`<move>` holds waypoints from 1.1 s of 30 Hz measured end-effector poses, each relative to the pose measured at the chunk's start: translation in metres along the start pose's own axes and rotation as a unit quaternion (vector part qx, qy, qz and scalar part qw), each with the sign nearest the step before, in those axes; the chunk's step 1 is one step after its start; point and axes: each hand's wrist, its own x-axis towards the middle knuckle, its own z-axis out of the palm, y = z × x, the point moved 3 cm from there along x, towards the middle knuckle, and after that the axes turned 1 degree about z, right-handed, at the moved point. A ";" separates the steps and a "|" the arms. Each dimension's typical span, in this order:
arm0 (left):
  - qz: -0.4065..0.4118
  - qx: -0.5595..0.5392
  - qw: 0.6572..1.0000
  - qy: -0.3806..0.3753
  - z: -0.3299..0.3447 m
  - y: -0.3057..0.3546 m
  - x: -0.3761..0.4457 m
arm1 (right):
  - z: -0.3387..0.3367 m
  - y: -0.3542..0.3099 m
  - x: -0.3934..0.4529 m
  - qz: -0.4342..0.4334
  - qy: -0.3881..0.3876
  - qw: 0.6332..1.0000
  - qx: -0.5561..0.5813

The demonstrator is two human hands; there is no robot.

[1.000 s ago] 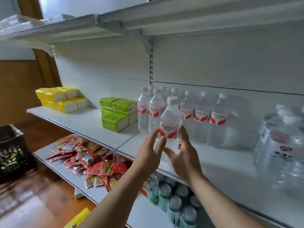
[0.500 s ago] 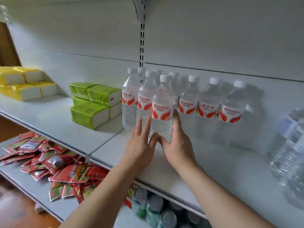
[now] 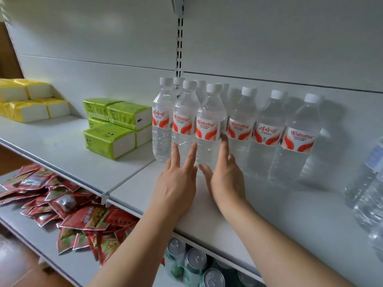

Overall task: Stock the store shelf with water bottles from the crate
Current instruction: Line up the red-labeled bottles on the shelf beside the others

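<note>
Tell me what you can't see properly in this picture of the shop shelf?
Head view, the only one:
- Back-row bottles: hidden behind the front row, can't be counted.
- Large bottles: blurred, cut off by the right edge.
- Cans below: partly covered by the shelf and arms.
- Crate: out of view.
- Left hand and right hand: palms hidden.

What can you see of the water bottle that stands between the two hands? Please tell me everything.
The water bottle is clear plastic with a white screw cap and a red and white Wahaha label. It looks full and stands upright on the white shelf, in the front row, close against its neighbours. The left hand touches its lower body with straight fingers, and the right hand lies along its right side.
</note>
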 end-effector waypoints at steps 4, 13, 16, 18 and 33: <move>-0.007 -0.004 1.000 0.006 -0.001 -0.001 0.000 | 0.000 -0.001 0.000 0.009 -0.006 1.000 -0.025; -0.027 -0.068 0.995 0.063 -0.019 0.007 -0.020 | -0.023 -0.005 -0.050 -0.053 -0.048 0.995 -0.072; -0.062 -0.176 0.980 0.075 -0.032 0.009 -0.059 | -0.037 -0.012 -0.077 -0.142 -0.027 0.989 -0.040; -0.080 -0.224 0.965 0.112 -0.045 0.008 -0.094 | -0.042 -0.022 -0.098 -0.207 -0.006 0.978 0.008; -0.375 -0.081 0.921 0.067 -0.158 -0.054 -0.451 | -0.019 -0.130 -0.365 -0.411 -0.205 0.850 0.257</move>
